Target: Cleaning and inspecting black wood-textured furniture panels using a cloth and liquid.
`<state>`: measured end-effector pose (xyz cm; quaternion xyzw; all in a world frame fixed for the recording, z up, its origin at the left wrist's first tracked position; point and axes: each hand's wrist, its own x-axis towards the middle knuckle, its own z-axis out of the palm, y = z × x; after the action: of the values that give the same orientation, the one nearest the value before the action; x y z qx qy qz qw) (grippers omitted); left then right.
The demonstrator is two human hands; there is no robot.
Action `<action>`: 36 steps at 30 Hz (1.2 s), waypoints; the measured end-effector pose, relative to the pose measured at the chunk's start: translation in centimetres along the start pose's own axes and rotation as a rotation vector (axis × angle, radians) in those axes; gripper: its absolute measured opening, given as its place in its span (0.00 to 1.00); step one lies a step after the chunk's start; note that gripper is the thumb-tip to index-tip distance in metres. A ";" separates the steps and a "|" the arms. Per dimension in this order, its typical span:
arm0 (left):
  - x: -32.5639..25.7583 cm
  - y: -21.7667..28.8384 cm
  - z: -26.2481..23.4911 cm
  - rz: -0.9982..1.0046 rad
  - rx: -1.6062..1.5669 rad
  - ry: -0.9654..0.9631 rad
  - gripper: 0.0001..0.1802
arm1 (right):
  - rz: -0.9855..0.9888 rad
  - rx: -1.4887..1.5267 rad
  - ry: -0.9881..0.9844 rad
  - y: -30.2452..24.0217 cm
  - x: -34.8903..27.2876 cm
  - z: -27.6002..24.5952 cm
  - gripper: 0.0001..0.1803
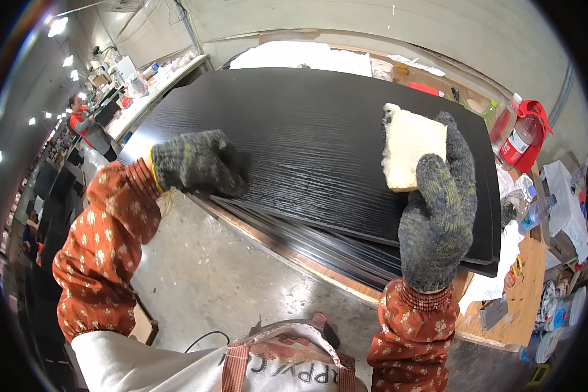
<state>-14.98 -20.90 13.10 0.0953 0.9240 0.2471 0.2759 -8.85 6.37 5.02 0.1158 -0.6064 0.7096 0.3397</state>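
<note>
A wide black panel [307, 130] with a wood-grain surface lies on a stack of similar dark boards [294, 238] before me. My right hand [441, 215], in a dark grey knitted glove, grips a cream-coloured sponge block [411, 147] between thumb and fingers above the right part of the panel. At the panel's left front edge is my left hand [196, 163], gloved alike, with its fingers curled in. Whatever those fingers may hold is hidden. Patterned orange-brown sleeves cover both forearms.
On the right, bottles [519, 137], a red bag [536, 121] and a wooden board [516, 304] crowd the edge. White sheets [300, 55] lie behind the panel. Far left, a person [85, 124] stands beside a cluttered bench [160, 81]. Concrete floor [209, 281] shows below.
</note>
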 end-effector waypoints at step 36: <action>1.8 4.2 4.8 0.258 0.164 0.299 0.11 | 0.218 0.328 0.062 -0.2 0.4 -0.8 0.30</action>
<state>-13.60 -14.78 10.94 0.1969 0.9518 0.2159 0.0932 -8.84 7.26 5.19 0.0814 -0.4810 0.8346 0.2558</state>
